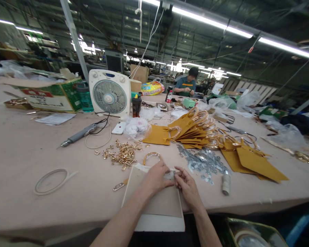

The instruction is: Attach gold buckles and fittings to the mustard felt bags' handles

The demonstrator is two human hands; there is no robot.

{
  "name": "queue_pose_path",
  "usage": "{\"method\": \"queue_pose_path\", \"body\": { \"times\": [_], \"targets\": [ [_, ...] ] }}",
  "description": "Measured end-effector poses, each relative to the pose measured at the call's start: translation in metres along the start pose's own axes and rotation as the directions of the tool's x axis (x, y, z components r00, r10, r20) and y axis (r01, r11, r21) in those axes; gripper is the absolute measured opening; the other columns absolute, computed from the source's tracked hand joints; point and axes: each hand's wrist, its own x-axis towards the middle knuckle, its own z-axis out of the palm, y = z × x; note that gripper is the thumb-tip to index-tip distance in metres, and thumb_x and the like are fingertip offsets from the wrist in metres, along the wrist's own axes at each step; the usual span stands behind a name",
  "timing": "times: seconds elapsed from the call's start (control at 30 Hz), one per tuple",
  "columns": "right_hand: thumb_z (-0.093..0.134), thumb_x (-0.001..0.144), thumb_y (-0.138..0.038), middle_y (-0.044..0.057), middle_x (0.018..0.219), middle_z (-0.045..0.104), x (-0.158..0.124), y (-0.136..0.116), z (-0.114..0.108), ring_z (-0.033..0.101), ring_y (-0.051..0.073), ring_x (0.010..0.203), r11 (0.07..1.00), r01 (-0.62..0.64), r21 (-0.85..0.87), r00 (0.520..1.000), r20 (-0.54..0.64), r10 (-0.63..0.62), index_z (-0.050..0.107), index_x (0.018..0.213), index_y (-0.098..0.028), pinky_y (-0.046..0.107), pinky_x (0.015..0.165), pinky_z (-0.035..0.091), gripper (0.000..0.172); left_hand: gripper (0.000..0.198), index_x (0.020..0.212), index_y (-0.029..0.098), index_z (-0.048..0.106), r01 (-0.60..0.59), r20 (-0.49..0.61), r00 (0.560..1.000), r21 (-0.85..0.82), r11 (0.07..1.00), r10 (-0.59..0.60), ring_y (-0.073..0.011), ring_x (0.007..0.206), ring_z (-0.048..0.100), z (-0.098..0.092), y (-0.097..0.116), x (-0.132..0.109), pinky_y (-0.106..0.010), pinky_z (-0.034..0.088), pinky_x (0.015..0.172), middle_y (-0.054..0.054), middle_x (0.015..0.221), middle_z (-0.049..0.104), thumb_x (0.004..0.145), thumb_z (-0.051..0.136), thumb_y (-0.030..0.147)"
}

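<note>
A pale flat panel (161, 204) lies at the table's front edge, with a curved tan handle (151, 154) wrapped in clear plastic beyond its far edge. My left hand (157, 175) rests on the panel, thumb and fingers apart and holding nothing. Beside it, my right hand (186, 183) pinches a small grey metal piece (174, 173) between thumb and fingers, low over the panel. A tan strap with a gold buckle plate (118, 186) pokes out at the panel's left. Gold metal fittings (123, 152) are heaped past my left hand; flat grey metal plates (204, 161) spread past my right.
Mustard bag pieces with handles (187, 130) are stacked behind the plates; more pieces (257, 159) lie right. A grey roll (225, 184), an electric screwdriver (78, 136), a phone (118, 128), a fan (110, 92) and a clear coil (51, 181) stand about. A co-worker (186, 85) sits across.
</note>
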Motion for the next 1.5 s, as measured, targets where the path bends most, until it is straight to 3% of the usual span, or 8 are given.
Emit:
{"method": "queue_pose_path", "body": {
  "times": [0.1, 0.3, 0.5, 0.77, 0.9, 1.03, 1.33, 1.5],
  "targets": [
    [0.072, 0.09, -0.05, -0.002, 0.075, 0.056, -0.001, -0.002, -0.001, 0.049, 0.012, 0.063, 1.0, -0.015, -0.007, 0.999, 0.045, 0.015, 0.068, 0.121, -0.019, 0.025, 0.057, 0.035, 0.044, 0.036, 0.104, 0.022, 0.076, -0.005, 0.006, 1.0, 0.006, 1.0, 0.005, -0.0222, 0.095, 0.063, 0.0, 0.0, 0.0, -0.032, 0.05, 0.082, -0.005, 0.106, 0.064, 0.073, 0.089, 0.031],
    [0.078, 0.085, -0.053, 0.0, 0.077, 0.062, -0.004, -0.005, 0.007, 0.053, 0.013, 0.063, 0.999, -0.018, 0.026, 1.0, -0.014, 0.019, 0.07, 0.112, -0.018, 0.025, 0.058, 0.039, 0.045, 0.038, 0.104, 0.02, 0.076, 0.008, 0.003, 1.0, 0.014, 1.0, -0.008, -0.0221, 0.094, 0.062, 0.0, 0.0, -0.001, -0.033, 0.048, 0.08, -0.005, 0.104, 0.063, 0.072, 0.091, 0.033],
    [0.076, 0.088, -0.051, 0.002, 0.081, 0.069, -0.002, -0.006, 0.011, 0.053, 0.013, 0.064, 0.996, 0.005, -0.092, 1.0, -0.014, -0.006, 0.076, 0.108, -0.018, 0.025, 0.061, 0.041, 0.038, 0.035, 0.101, 0.021, 0.076, 0.012, 0.011, 1.0, -0.016, 1.0, -0.012, -0.0206, 0.092, 0.062, -0.001, 0.002, -0.001, -0.03, 0.047, 0.078, -0.003, 0.1, 0.062, 0.072, 0.09, 0.033],
    [0.075, 0.086, -0.051, 0.003, 0.082, 0.073, 0.0, -0.008, 0.016, 0.053, 0.013, 0.059, 0.994, -0.007, -0.109, 0.999, -0.047, 0.002, 0.076, 0.109, -0.019, 0.026, 0.056, 0.042, 0.04, 0.034, 0.101, 0.019, 0.074, 0.009, 0.008, 1.0, -0.009, 1.0, -0.008, -0.0195, 0.089, 0.061, -0.002, 0.003, -0.001, -0.03, 0.047, 0.078, -0.004, 0.101, 0.062, 0.073, 0.09, 0.031],
    [0.072, 0.088, -0.05, 0.007, 0.093, 0.077, 0.0, -0.007, 0.018, 0.068, 0.022, 0.08, 0.989, 0.023, -0.144, 0.999, -0.043, -0.03, 0.077, 0.11, -0.02, 0.032, 0.073, 0.053, 0.037, 0.03, 0.1, 0.019, 0.074, 0.002, -0.002, 1.0, -0.02, 1.0, -0.002, -0.02, 0.089, 0.061, -0.002, 0.003, -0.001, -0.03, 0.047, 0.077, -0.004, 0.1, 0.062, 0.075, 0.088, 0.031],
    [0.07, 0.089, -0.048, 0.01, 0.105, 0.078, -0.001, -0.006, 0.02, 0.071, 0.027, 0.094, 0.974, 0.073, -0.216, 0.992, -0.088, -0.094, 0.078, 0.109, -0.021, 0.039, 0.089, 0.056, 0.035, 0.028, 0.101, 0.02, 0.075, -0.007, 0.013, 1.0, -0.026, 1.0, 0.007, -0.0205, 0.089, 0.061, -0.001, 0.002, 0.0, -0.031, 0.047, 0.076, -0.005, 0.101, 0.062, 0.078, 0.086, 0.034],
    [0.069, 0.086, -0.042, 0.008, 0.09, 0.077, 0.004, -0.008, 0.019, 0.067, 0.023, 0.077, 0.958, 0.067, -0.278, 0.986, -0.126, -0.105, 0.078, 0.104, -0.018, 0.034, 0.073, 0.055, 0.032, 0.029, 0.102, 0.021, 0.074, 0.01, 0.018, 1.0, -0.021, 1.0, -0.01, -0.0218, 0.093, 0.062, -0.001, 0.004, 0.002, -0.032, 0.048, 0.079, -0.006, 0.104, 0.062, 0.079, 0.083, 0.035],
    [0.064, 0.079, -0.02, 0.005, 0.092, 0.076, 0.001, -0.025, 0.016, 0.066, 0.021, 0.081, 0.929, 0.083, -0.361, 0.96, -0.221, -0.172, 0.079, 0.099, -0.02, 0.032, 0.078, 0.053, 0.025, 0.023, 0.101, 0.021, 0.074, -0.039, 0.035, 0.999, 0.008, 0.999, 0.039, -0.0251, 0.097, 0.063, 0.002, 0.011, 0.006, -0.038, 0.052, 0.088, -0.007, 0.103, 0.065, 0.081, 0.074, 0.032]
  ]
}}
